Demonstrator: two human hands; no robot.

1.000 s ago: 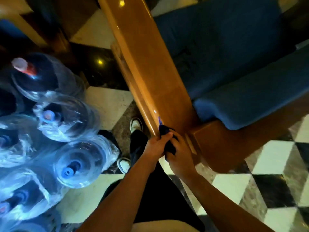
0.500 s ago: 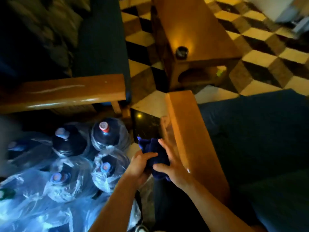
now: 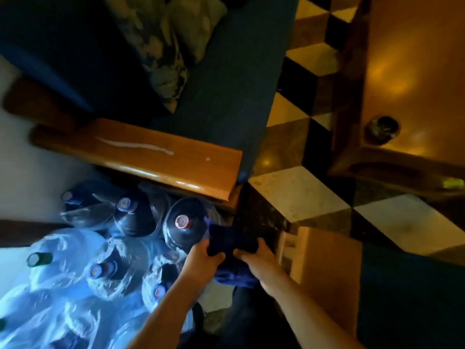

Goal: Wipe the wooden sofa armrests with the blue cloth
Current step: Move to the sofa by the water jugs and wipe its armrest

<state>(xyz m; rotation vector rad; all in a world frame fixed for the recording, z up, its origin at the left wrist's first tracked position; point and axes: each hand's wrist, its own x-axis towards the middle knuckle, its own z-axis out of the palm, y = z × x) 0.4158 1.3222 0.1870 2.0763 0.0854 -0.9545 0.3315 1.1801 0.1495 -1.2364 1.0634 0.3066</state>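
Note:
Both my hands hold the dark blue cloth (image 3: 232,241) in front of me, bunched between them above the floor. My left hand (image 3: 201,255) grips its left side and my right hand (image 3: 256,259) its right side. A wooden armrest (image 3: 141,157) of the dark blue sofa lies ahead and to the left, with a pale streak on its top. A second wooden armrest (image 3: 327,268) runs beside my right forearm. The cloth touches neither armrest.
Several large blue water jugs (image 3: 181,227) wrapped in plastic crowd the floor at lower left, under the left armrest. A wooden side table (image 3: 412,71) with a small dark cup (image 3: 382,129) stands at upper right. Patterned cushions (image 3: 166,39) lie on the sofa seat. The floor is checkered tile (image 3: 299,195).
My view has swung left from the right armrest toward the other sofa's armrest. Both hands stayed closed on the cloth, now lifted off the wood and held between the two armrests.

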